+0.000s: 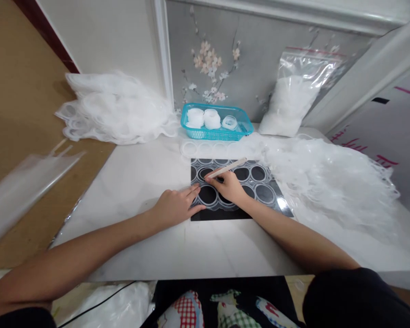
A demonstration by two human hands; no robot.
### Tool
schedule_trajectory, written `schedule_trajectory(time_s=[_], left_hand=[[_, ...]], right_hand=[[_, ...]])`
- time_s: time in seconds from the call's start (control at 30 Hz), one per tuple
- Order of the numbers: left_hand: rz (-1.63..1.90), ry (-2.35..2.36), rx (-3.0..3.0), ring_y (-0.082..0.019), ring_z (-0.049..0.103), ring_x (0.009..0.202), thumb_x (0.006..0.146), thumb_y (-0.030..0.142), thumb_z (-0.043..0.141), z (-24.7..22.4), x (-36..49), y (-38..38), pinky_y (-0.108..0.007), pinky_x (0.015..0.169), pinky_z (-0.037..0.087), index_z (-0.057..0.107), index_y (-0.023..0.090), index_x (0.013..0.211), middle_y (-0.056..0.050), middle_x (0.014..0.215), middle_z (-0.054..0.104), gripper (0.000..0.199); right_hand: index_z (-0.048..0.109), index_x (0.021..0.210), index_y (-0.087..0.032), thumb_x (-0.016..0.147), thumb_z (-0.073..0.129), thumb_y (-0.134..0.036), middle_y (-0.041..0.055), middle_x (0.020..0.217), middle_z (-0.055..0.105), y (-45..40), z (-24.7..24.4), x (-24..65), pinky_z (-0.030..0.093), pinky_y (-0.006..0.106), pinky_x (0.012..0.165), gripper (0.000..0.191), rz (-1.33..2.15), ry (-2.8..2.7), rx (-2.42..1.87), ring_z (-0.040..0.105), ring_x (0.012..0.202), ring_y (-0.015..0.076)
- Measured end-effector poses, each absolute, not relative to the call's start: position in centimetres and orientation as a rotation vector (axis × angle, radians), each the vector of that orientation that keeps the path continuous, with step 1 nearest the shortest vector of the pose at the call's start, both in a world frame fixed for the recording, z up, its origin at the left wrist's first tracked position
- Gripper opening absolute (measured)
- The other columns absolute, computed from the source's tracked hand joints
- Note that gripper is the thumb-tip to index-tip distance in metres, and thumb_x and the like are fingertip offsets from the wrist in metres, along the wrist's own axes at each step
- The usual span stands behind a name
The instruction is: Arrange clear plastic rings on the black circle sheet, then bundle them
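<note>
A clear sheet with rows of round rings [263,193] lies over a black mat [212,215] on the white table. My right hand [226,186] holds a thin pale stick [230,166], its lower end down at a ring in the sheet's upper row. My left hand [177,206] rests at the left edge of the sheet, fingers apart, fingertips on the plastic near a lower-row ring. Part of the sheet is hidden under my right hand.
Behind the mat stands a blue basket [225,135] with stacked white rings. Piles of translucent ring sheets lie left [112,109] and right [335,177]. A filled zip bag [289,102] leans against the wall. The table's front edge [191,277] is near my lap.
</note>
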State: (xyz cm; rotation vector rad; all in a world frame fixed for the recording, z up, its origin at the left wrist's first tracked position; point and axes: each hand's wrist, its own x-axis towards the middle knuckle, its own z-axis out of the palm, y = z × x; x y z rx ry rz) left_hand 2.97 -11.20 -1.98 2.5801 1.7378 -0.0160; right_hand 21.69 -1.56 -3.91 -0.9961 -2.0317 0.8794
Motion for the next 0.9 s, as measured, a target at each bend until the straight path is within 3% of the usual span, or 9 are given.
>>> schedule_trajectory(time_s=[0.13,0.27,0.37,0.47,0.53,0.67,0.9], left_hand=[[-0.031,1.709,2.538,-0.029,0.069,0.098,0.094,0.057,0.041,-1.7,2.8,-10.9,-0.037,0.071,0.054,0.048,0.021,0.140,-0.011,0.142,0.051,0.059],[-0.017,1.635,2.473,-0.027,0.064,0.109,0.092,0.057,0.045,-1.3,2.6,-10.7,-0.036,0.081,0.054,0.048,0.023,0.140,-0.007,0.143,0.050,0.059],[0.020,1.589,2.421,-0.026,0.060,0.118,0.090,0.058,0.049,-1.0,2.2,-10.9,-0.036,0.089,0.052,0.048,0.023,0.139,-0.005,0.145,0.048,0.060],[0.023,1.579,2.389,-0.024,0.057,0.122,0.089,0.058,0.050,-0.7,1.8,-11.1,-0.037,0.094,0.050,0.050,0.023,0.138,-0.005,0.146,0.046,0.060],[0.007,1.581,2.391,-0.024,0.057,0.122,0.090,0.059,0.048,-0.4,1.6,-11.1,-0.037,0.094,0.050,0.053,0.024,0.135,-0.004,0.143,0.049,0.057],[0.037,1.627,2.460,-0.023,0.062,0.115,0.093,0.058,0.042,0.3,2.3,-10.6,-0.035,0.088,0.052,0.056,0.026,0.132,-0.003,0.140,0.053,0.052],[0.012,1.614,2.654,-0.031,0.069,0.094,0.092,0.063,0.037,0.2,7.3,-8.9,-0.040,0.071,0.055,0.047,0.016,0.140,-0.016,0.143,0.049,0.068]], right_hand=[[0.073,0.086,-0.023,0.088,0.058,-0.024,0.0048,0.093,0.076,-2.7,-4.5,21.8,0.050,0.043,0.091,0.016,0.621,-2.169,-0.973,0.067,0.101,0.0264],[0.072,0.098,-0.025,0.086,0.053,-0.011,0.0043,0.097,0.076,-2.9,-4.8,21.3,0.025,0.053,0.114,0.026,0.184,-2.427,-0.891,0.055,0.122,0.0276],[0.072,0.095,-0.020,0.080,0.054,-0.007,0.0084,0.090,0.075,1.0,-3.3,21.1,0.016,0.057,0.115,0.027,0.024,-2.419,-1.022,0.056,0.120,0.0290],[0.072,0.081,-0.015,0.085,0.048,-0.012,0.0132,0.082,0.073,6.2,-1.0,22.1,0.032,0.060,0.102,0.025,0.034,-1.888,-1.494,0.062,0.103,0.0320],[0.072,0.083,-0.014,0.086,0.050,-0.019,0.0139,0.085,0.074,7.5,-0.1,23.7,0.044,0.053,0.091,0.023,0.154,-1.729,-1.488,0.065,0.095,0.0310],[0.074,0.080,-0.020,0.087,0.056,-0.025,0.0078,0.088,0.076,3.4,-1.3,26.3,0.050,0.041,0.088,0.020,0.381,-2.000,-1.130,0.067,0.093,0.0257],[0.074,0.084,-0.021,0.085,0.060,-0.027,0.0059,0.092,0.077,-1.2,-4.3,26.2,0.056,0.036,0.082,0.015,0.850,-1.940,-1.108,0.071,0.090,0.0243]])
